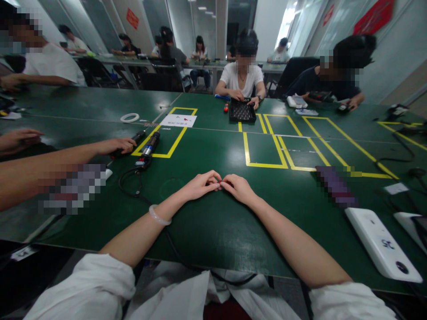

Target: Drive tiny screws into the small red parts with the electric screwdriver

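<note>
My left hand [202, 185] and my right hand [239, 187] meet over the green table [213, 235], fingertips touching. Both are closed in a pinch around a tiny red piece [219, 182]; most of it is hidden by the fingers, so its kind does not show. A pale bangle [159, 216] circles my left wrist. Left of my hands lies a black cylindrical tool [151, 144] with a cable, partly across a yellow tape outline.
Another person's hand [122, 145] rests on a dark tool at left. A white paper [178, 120] and a white ring [129, 118] lie beyond. Across the table, a person handles a black tray [242, 116]. At right lie a phone [336, 186] and a white power bank [380, 242].
</note>
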{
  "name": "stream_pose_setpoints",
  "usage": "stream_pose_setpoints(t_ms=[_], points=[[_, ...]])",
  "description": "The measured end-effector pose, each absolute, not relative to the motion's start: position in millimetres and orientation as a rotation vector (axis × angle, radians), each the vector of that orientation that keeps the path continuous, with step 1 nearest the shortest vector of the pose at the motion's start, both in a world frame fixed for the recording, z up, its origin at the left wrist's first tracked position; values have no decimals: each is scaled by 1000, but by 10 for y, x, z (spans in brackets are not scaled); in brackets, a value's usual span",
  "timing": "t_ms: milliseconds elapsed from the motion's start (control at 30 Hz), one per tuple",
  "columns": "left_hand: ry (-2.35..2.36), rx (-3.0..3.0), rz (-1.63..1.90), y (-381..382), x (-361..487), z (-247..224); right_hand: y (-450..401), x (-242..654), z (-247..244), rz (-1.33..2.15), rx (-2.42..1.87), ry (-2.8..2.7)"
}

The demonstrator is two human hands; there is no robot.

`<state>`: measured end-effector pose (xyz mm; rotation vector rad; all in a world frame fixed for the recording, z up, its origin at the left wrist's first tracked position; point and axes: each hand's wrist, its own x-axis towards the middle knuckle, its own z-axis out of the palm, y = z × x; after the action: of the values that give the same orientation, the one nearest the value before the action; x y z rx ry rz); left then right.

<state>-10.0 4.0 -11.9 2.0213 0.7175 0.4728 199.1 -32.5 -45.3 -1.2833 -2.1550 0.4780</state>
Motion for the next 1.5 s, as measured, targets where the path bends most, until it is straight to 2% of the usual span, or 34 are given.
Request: stream_pose_setpoints(t_ms=[367, 700, 800, 933, 1100, 1267, 1500], points=[[775, 2057, 484, 17, -97, -112, -342, 2010, -461, 785, -1130, -1974], [827, 2117, 495, 88, -142, -113, -321, 1989, -462, 830, -1096, -1905], [1053, 2370, 616, 239, -305, -36, -314, 2002, -480, 822, -1098, -1894], [1745, 2525, 865, 528, -758, 3, -311, 2004, -487, 805, -1105, -1897], [2462, 2187, 721, 754, -1393, -94, -319, 2001, -485, 745, -1106, -1946], [2508, 1934, 386, 873, -1724, -180, -311, 2012, -503, 721, -1108, -1969], [2513, 1887, 365, 931, -1814, -145, -318, 2007, -471, 701, -1098, -1989]])
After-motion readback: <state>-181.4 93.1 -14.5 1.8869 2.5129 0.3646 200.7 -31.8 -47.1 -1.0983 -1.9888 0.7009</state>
